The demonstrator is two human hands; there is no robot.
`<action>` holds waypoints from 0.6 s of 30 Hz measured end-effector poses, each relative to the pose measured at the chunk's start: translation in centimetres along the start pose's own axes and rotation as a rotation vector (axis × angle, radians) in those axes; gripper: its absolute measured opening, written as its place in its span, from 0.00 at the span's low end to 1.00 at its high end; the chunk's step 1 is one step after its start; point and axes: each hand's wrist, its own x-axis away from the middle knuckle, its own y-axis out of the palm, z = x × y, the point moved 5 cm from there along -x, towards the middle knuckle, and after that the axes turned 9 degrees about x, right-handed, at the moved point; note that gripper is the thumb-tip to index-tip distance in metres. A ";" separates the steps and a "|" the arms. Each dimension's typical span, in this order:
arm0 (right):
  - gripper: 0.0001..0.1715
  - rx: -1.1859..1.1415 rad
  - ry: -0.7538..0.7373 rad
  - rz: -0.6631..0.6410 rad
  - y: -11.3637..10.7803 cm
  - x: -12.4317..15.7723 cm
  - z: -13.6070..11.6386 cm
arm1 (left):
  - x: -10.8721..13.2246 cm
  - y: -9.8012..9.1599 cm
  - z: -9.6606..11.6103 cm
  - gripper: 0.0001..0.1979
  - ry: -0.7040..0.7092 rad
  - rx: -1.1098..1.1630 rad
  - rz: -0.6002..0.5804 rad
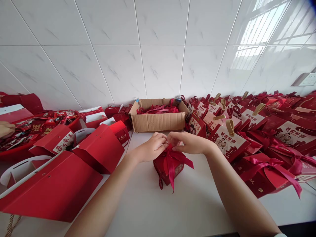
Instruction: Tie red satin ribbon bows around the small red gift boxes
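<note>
A small dark red gift box (164, 168) stands on the white table in front of me. A crimson ribbon (171, 166) is tied over its top, and the loose tails hang down the front and out to the right. At the box's upper left, my left hand (155, 146) has its fingers closed at the ribbon. My right hand (185, 142) curls over the top from the other side, its fingertips pinched close to the left hand's. The ribbon between the fingers is mostly hidden. A dark red cord loop (160, 183) hangs at the box's lower left.
Behind stands a cardboard box (159, 122) of red ribbons against the tiled wall. Open red boxes (101, 148) crowd the left, near a red basin (76, 123) of wrapped sweets with another person's hand (6, 129) at it. Many decorated gift boxes (228, 143) fill the right.
</note>
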 end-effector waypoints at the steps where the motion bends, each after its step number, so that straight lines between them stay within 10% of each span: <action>1: 0.12 -0.004 0.033 0.012 -0.1 0.0 0.2 | 0.0 0.0 0.0 0.15 0.001 -0.003 0.010; 18: 0.08 0.029 0.088 -0.085 0.1 0.2 1.6 | 0.5 -0.4 0.1 0.10 -0.053 0.164 -0.050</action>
